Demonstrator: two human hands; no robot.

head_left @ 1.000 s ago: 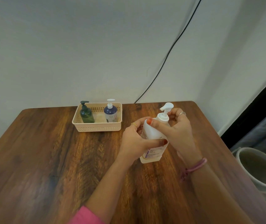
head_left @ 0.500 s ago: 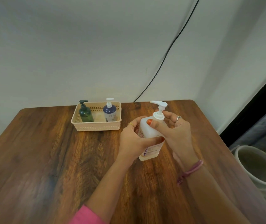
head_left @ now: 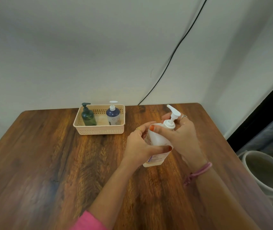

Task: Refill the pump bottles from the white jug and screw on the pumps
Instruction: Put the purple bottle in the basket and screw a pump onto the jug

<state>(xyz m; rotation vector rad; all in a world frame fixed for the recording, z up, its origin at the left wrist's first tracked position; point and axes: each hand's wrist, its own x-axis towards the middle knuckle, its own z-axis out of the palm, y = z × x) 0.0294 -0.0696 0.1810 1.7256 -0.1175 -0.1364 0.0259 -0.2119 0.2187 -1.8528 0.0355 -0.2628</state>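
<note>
Wooden worktop [head_left: 49, 163] set into a pale wall corner, a black cable [head_left: 174, 53] running down the wall to its far edge. Item one: white bottle [head_left: 157, 143], tilted, near the worktop's right edge, its base touching or just above the wood; which cannot be told. Left hand [head_left: 139, 146] grip wraps the bottle's body, thumb across the front. Right hand [head_left: 182, 136] grip pinches the collar of the white pump [head_left: 172, 118], the nozzle pointing away toward the far edge. Item two: beige basket [head_left: 99, 131] near the far edge, holding a green bottle [head_left: 88, 116] at its left and a blue bottle [head_left: 113, 115] at its right, both with pumps on. Item three: a pale bucket [head_left: 265, 171] on the floor beyond the right edge. White jug not in view. Judged step: threading the pump onto the bottle. Risks: the tilt could start the collar cross-threaded, leaving a leak; squeezing the soft body could push liquid out at the neck.
</note>
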